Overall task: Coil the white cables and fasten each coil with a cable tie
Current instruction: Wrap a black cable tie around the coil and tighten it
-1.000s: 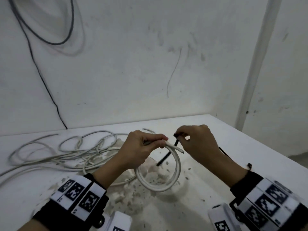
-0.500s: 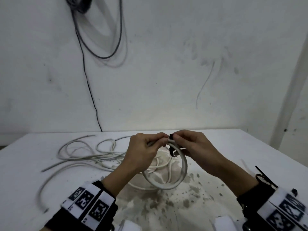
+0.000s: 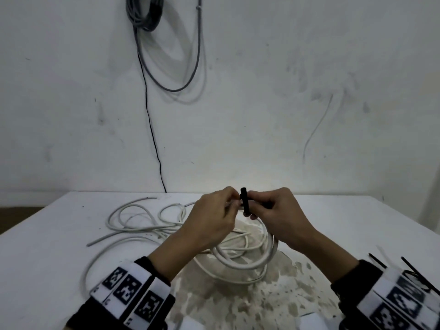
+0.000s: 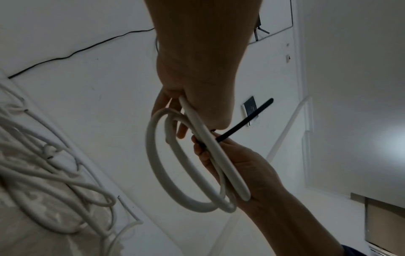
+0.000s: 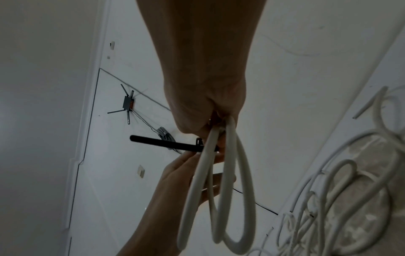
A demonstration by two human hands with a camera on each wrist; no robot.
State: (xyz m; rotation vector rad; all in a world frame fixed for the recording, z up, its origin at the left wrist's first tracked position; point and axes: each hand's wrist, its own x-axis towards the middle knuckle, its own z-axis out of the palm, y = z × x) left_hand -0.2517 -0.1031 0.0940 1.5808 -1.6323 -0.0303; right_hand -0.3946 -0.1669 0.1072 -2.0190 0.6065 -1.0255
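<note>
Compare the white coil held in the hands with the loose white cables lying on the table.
The held coil is wound into a few neat loops; the loose cables sprawl in a tangle. The coil hangs lifted above the table, pinched by the left hand and the right hand; the loose cables lie untouched. A black cable tie sits at the coil's top; the loose cables have none. Both are white round cable.

A black cable tie (image 3: 244,203) crosses a white coil (image 3: 252,263); the white tabletop (image 3: 59,234) has brownish blotches, wristbands (image 3: 133,294) black-and-white squares.
</note>
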